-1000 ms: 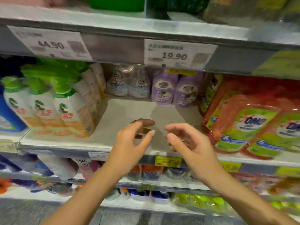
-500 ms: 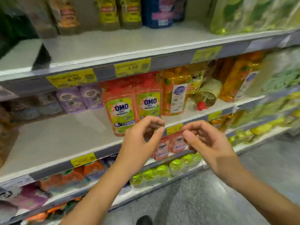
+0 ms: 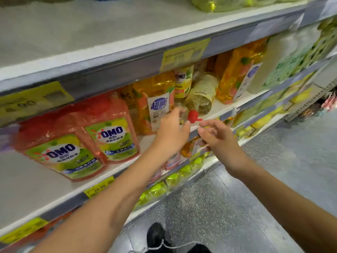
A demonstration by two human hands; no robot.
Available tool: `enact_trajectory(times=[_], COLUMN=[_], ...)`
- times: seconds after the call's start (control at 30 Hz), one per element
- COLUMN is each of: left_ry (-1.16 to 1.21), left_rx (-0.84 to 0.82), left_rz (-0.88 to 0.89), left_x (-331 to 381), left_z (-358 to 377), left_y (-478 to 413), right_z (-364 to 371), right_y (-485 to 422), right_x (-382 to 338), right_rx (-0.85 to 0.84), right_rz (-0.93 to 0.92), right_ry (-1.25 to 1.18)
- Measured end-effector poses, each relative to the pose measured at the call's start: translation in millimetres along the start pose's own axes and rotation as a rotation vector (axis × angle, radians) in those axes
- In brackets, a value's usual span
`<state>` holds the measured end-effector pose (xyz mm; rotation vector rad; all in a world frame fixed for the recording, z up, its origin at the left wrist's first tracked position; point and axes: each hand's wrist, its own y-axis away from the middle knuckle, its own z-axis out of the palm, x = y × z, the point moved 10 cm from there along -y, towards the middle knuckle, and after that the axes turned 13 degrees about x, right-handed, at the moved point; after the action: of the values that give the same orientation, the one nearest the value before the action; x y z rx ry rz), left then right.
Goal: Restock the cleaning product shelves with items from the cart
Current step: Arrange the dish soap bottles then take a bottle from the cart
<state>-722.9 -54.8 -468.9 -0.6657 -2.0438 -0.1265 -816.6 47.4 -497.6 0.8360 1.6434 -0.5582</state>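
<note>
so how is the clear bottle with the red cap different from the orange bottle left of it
The clear bottle lies tipped over, red cap toward the shelf edge; the orange bottle stands upright. The clear bottle looks pale yellow, the orange bottle deep orange. Both sit on the same shelf.

The left hand (image 3: 171, 131) shows mostly its back, so its fingertips are hidden, and whether they touch the tipped clear bottle (image 3: 200, 95) cannot be told. One yellow price tag (image 3: 185, 54) is smeared past reading. The green-and-white packs (image 3: 291, 57) at the right are blurred, their print illegible. The yellow-green packs (image 3: 228, 2) on the top shelf are cut off by the upper edge, and the left forearm (image 3: 113, 194) covers part of the pink bottles (image 3: 172, 159) below.
</note>
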Motion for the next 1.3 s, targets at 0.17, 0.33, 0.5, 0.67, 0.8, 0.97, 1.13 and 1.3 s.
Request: enact_trajectory(times=[0.17, 0.33, 0.5, 0.67, 0.8, 0.97, 1.13, 1.3], left_ry=[-0.134, -0.196, -0.008, -0.009, -0.011, -0.117, -0.201, -0.002], left_rx=[-0.165, -0.207, -0.111, -0.093, -0.109, -0.084, -0.151, -0.129], left_rz=[-0.291, -0.592, -0.697, -0.686, -0.705, -0.696, -0.653, -0.669], left_x=[-31, -77, -85, -98, -77, -47, -24, -9], left_z=[75, 127, 148, 159, 155, 137, 106, 72], left_y=[-35, -65, -82, -87, -77, -69, -51, -37], right_z=[-12, -31, -40, -36, -23, -8, 13, -5], right_y=[-38, -85, -122, -162, -185, -192, -175, -163], right_x=[43, 59, 69, 58, 50, 28, 9, -19], right_rx=[0.016, -0.018, -0.14, -0.275, -0.322, -0.265, -0.326, -0.395], right_rz=[0.2, 0.266, 0.273, -0.023, -0.52, -0.851, -0.97, -0.832], right_ry=[0.001, -0.045, 0.056, 0.323, 0.819, 1.045, 0.941, 0.762])
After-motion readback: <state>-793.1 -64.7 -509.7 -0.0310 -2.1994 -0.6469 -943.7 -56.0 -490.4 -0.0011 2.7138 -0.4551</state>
